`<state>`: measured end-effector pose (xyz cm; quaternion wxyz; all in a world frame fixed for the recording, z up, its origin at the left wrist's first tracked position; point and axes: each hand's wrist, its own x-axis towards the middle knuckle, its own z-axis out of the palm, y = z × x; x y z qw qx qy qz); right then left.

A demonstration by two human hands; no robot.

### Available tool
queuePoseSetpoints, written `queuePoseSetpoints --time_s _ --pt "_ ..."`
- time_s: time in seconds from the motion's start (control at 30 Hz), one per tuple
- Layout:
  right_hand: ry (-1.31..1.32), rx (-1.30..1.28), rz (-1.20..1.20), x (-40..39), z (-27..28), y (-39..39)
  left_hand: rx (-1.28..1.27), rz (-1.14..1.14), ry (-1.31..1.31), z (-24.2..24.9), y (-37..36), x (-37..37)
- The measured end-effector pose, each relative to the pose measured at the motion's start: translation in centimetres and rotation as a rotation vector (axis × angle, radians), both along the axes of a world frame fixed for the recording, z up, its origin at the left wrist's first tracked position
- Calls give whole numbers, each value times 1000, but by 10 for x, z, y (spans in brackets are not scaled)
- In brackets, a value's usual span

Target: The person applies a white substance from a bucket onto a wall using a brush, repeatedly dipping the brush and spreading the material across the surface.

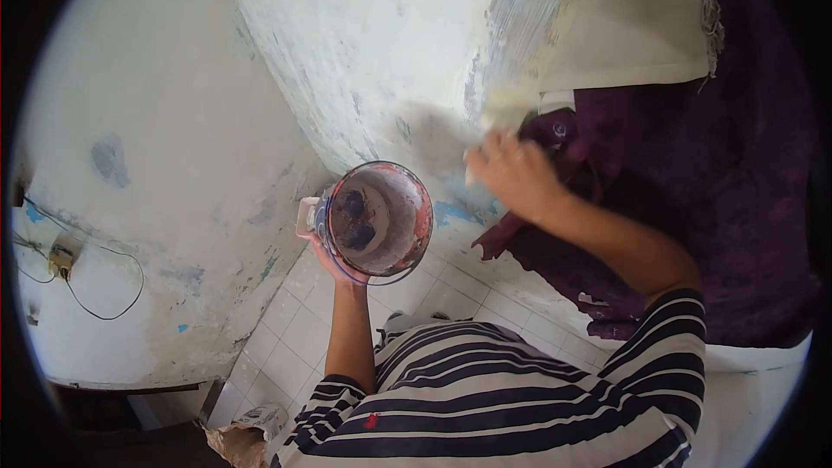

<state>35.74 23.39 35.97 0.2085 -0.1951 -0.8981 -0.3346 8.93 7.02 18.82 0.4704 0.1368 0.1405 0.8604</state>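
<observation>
My left hand point(340, 262) grips a bucket point(404, 208) from its side and underneath. The bucket's inside is coated with greyish-pink residue, and dark patches show at the bottom. Beside its left rim, near my left fingers, is a small white block-like piece point(306, 216). My right hand point(513, 172) is raised close to the patchy wall point(407, 43) and smeared by motion. Its fingers look curled around something pale that I cannot make out. A rough, streaked strip of wall lies just above that hand.
Dark purple cloth point(702, 191) hangs at the right, with a cream fringed cloth point(637, 26) above it. An electrical box point(61, 262) with loose wires sits on the left wall. Below are white floor tiles point(282, 329) and a torn paper bag point(238, 444).
</observation>
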Motion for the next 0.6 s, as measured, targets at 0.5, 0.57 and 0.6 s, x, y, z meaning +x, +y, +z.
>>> queuePoseSetpoints --time_s 0.5,0.57,0.6 --pt "513 255 183 17 266 24 21 -48 -15 -6 -4 1" --pt "357 342 92 13 230 26 38 -56 -16 2 -4 7" --pt "198 410 6 8 193 24 54 -59 -14 5 -2 10"
